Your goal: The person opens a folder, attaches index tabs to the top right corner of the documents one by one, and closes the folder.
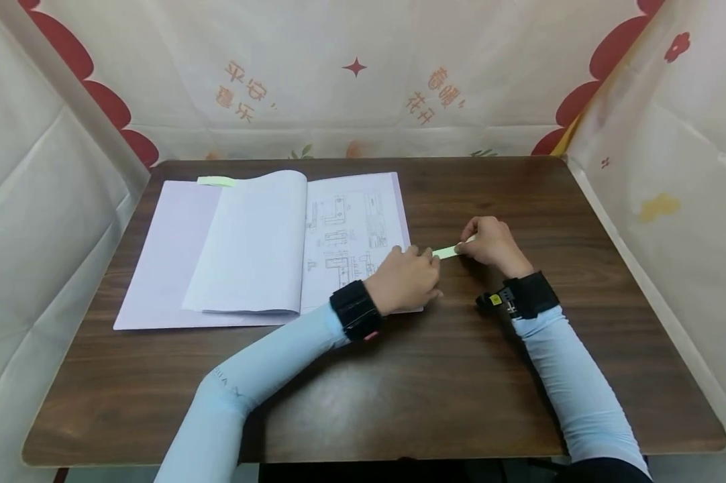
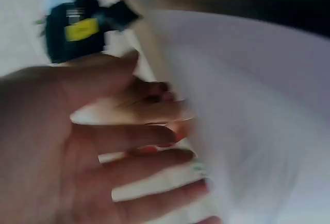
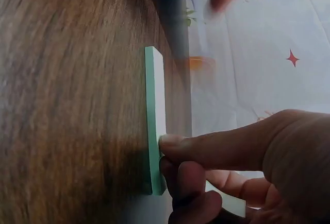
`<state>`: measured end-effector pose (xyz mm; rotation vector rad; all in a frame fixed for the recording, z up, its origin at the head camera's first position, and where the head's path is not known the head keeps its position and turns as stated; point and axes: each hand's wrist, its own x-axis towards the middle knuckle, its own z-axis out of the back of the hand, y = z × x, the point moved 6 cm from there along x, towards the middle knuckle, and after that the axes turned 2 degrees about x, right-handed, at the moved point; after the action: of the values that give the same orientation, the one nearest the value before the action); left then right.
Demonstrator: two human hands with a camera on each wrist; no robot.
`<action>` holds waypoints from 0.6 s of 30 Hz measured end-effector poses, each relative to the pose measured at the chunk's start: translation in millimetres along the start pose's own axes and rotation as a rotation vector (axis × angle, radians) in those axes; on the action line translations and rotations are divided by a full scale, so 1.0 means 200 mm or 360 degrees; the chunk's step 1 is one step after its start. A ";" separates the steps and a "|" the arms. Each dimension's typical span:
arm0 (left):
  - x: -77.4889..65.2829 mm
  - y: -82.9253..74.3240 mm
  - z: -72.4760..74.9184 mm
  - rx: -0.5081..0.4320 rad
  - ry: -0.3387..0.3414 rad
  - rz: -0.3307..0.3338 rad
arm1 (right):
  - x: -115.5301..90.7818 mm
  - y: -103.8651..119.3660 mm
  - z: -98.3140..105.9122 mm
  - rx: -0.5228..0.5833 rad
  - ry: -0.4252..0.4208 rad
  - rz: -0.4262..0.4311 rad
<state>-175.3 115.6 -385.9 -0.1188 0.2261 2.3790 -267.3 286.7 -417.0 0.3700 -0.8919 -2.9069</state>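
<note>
My left hand (image 1: pixel 405 278) is over the lower right corner of an open booklet (image 1: pixel 248 241), whose right page carries technical drawings. Its fingers look straight and spread in the left wrist view, with nothing between them. Right of the booklet, my right hand (image 1: pixel 492 245) pinches a pale green sticky note (image 3: pixel 233 205) that curls out from its fingers. Against its thumb and fingertips is a thin pad of green sticky notes (image 3: pixel 154 116), standing out toward the left hand. In the head view, the pad's far end lies close to the left fingertips.
Another light green slip (image 1: pixel 216 181) sticks out at the top of the turned left pages. The booklet's lilac cover (image 1: pixel 170 248) shows on the left. All this lies on a dark wooden table (image 1: pixel 459 389), with pale printed curtains (image 1: pixel 357 100) behind and at both sides.
</note>
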 end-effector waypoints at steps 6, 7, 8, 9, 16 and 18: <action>0.13 -0.03 -0.14 0.0057 0.0218 0.0036 | -0.01 -0.01 -0.03 0.0017 0.0025 -0.0024; 0.13 -0.03 -0.15 0.0068 0.0219 0.0043 | -0.01 -0.01 -0.03 0.0015 0.0021 -0.0022; 0.13 -0.04 -0.15 0.0068 0.0217 0.0047 | -0.01 -0.01 -0.03 0.0012 0.0014 -0.0026; 0.14 -0.04 -0.15 0.0067 0.0211 0.0050 | -0.01 -0.01 -0.02 0.0007 0.0008 -0.0034; 0.15 -0.02 -0.14 0.0050 0.0194 0.0038 | -0.01 -0.06 0.06 -0.0025 -0.0036 -0.0081; 0.15 -0.02 -0.13 0.0030 0.0189 0.0030 | -0.02 -0.10 0.12 -0.0025 -0.0098 -0.0092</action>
<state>-193.1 133.6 -415.7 -0.2508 0.3072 2.3904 -269.7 316.9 -409.5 0.3116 -0.8803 -2.9920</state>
